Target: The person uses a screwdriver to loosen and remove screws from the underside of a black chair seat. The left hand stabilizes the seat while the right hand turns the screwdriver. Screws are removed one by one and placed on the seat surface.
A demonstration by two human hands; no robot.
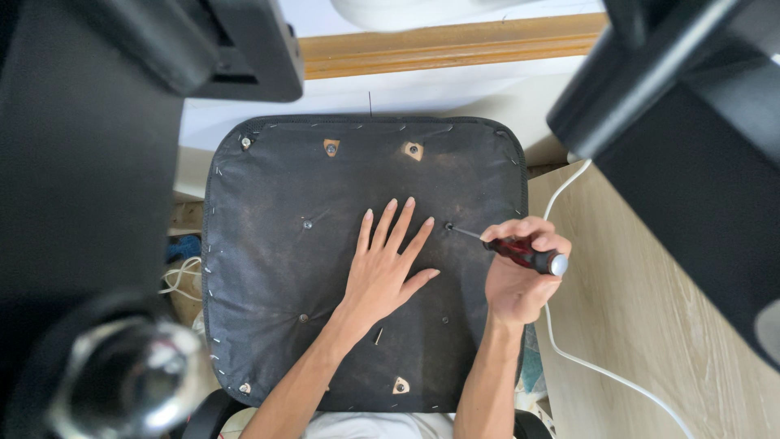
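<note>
Black seat underside (276, 268): left hand (382, 272) spread flat, right hand (520, 280) gripping one red-handled screwdriver (520, 254) at one screw (448, 226).

white cable (605, 370) on floor | wooden ledge (455, 45) | black chair parts (691, 122)

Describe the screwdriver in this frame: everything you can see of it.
The screwdriver has a dark red, translucent-looking handle with black sections and a pale, rounded butt cap, plus a thin metal shaft. It lies at a shallow angle, its tip pointing up-left and meeting a small screw in the black fabric underside of the seat pad. The right hand is wrapped around the handle, covering part of it. The left hand lies flat on the pad beside the tip, not touching the tool.
</note>
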